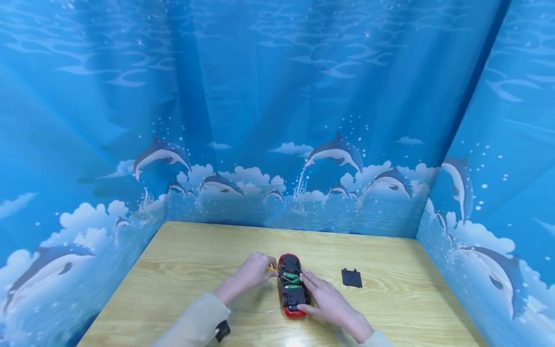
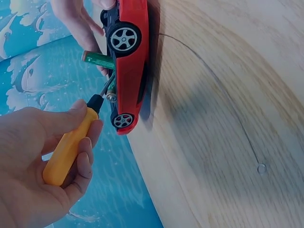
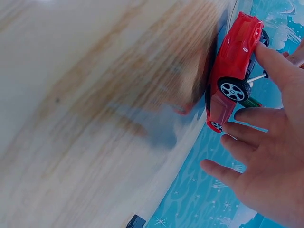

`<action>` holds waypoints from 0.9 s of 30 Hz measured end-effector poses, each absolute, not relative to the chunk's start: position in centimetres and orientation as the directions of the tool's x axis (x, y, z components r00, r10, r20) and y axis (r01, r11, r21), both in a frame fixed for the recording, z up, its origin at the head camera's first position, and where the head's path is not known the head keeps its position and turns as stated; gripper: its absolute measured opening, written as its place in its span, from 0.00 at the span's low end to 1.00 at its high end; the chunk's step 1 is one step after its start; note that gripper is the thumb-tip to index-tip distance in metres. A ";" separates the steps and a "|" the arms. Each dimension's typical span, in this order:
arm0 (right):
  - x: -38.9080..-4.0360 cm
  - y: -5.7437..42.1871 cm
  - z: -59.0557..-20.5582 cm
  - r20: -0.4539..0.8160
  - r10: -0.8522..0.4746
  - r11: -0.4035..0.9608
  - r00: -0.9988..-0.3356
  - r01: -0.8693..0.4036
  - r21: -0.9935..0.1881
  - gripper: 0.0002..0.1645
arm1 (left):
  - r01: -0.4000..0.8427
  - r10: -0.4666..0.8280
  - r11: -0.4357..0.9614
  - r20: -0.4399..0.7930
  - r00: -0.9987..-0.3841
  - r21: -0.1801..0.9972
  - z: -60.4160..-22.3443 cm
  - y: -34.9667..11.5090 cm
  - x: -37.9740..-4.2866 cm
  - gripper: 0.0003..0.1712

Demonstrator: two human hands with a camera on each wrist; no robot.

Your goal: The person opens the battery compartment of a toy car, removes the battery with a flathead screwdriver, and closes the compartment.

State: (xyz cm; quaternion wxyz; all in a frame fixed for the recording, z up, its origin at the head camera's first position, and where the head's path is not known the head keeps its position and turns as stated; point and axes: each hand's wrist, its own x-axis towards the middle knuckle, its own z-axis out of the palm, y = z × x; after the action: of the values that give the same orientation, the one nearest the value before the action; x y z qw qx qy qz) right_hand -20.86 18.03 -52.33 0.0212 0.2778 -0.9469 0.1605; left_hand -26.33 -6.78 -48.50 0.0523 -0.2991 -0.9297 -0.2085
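Observation:
A red toy car (image 1: 295, 312) lies wheels-up on the table, its battery bay uncovered. Green batteries (image 1: 293, 286) sit in the bay; one battery (image 2: 99, 59) sticks out at a slant in the left wrist view. My left hand (image 1: 256, 270) grips a screwdriver (image 2: 71, 147) by its yellow handle, the shaft reaching in among the batteries. Against the car's other side rests my right hand (image 1: 325, 299), thumb by one end of the underside and fingers extended along the bay. In the right wrist view that hand (image 3: 270, 142) touches the car (image 3: 232, 61) with fairly straight fingers.
A black battery cover (image 1: 351, 278) lies on the wooden table (image 1: 208, 250), right of the car. From beside the car a thin wire (image 2: 213, 76) runs over the tabletop, ending in a small ring (image 2: 261, 168). Blue dolphin-print curtains (image 1: 260, 96) stand around the table.

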 end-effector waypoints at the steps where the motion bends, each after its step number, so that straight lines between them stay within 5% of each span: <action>1: -20.9 18.0 -52.4 0.126 -0.518 0.795 -0.846 -0.531 -0.293 0.49 | 0.579 0.535 0.736 0.223 -0.815 0.350 -48.6 -6.7 -26.4 0.06; 27: -20.9 18.1 -52.4 0.132 -0.544 0.781 -0.829 -0.557 -0.283 0.48 | 0.517 0.473 0.783 0.209 -0.856 0.347 -47.3 -7.5 -26.1 0.06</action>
State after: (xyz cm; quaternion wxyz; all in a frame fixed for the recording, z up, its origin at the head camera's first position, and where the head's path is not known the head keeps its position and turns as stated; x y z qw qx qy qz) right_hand -20.91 18.11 -52.44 0.0214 0.2918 -0.9434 0.1565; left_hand -26.06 -7.53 -47.27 0.0551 -0.2625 -0.9425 -0.1994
